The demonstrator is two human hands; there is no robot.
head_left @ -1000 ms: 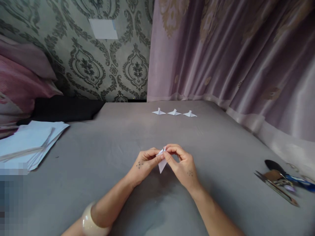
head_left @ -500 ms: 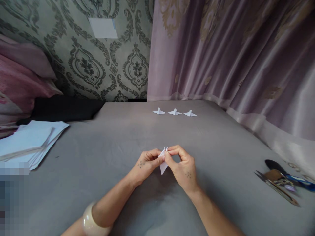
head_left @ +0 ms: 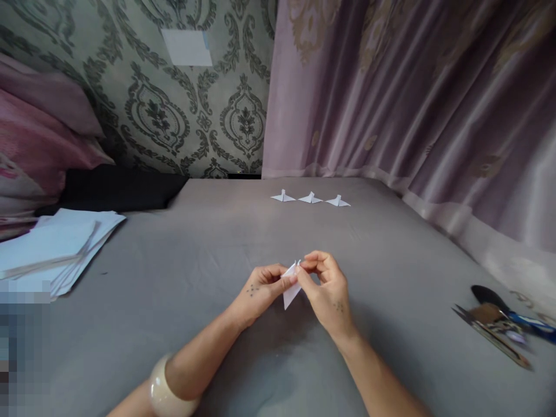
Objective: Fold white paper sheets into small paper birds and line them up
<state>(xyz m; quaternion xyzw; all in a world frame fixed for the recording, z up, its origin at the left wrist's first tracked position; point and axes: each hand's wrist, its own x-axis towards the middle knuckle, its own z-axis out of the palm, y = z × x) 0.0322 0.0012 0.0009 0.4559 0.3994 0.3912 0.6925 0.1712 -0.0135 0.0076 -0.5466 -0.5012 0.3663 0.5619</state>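
Observation:
Between both hands is a small white folded paper crane point(head_left: 292, 296), held just above the grey cloth surface, with one corner pointing down and two narrow tips rising at the top. My left hand point(head_left: 266, 292) pinches its left side between thumb and fingers. At the upper right, my right hand point(head_left: 328, 295) has its thumb and index finger closed on the paper near the tips, its other fingers curled and lifted. The thumbs cover part of the folds. Farther back, three finished-looking white paper cranes point(head_left: 310, 198) stand in a row with wings spread.
A stack of white paper point(head_left: 47, 243) lies at the left, beside a folded black cloth point(head_left: 121, 188). Scissors point(head_left: 490, 336) and other tools, including one with a blue handle point(head_left: 532, 324), lie at the right. A pink curtain point(head_left: 347, 104) borders the far right.
The right hand's fingers have lifted and loosened a little around the top of the paper. The folded paper has turned slightly, and the whole view has shifted a bit.

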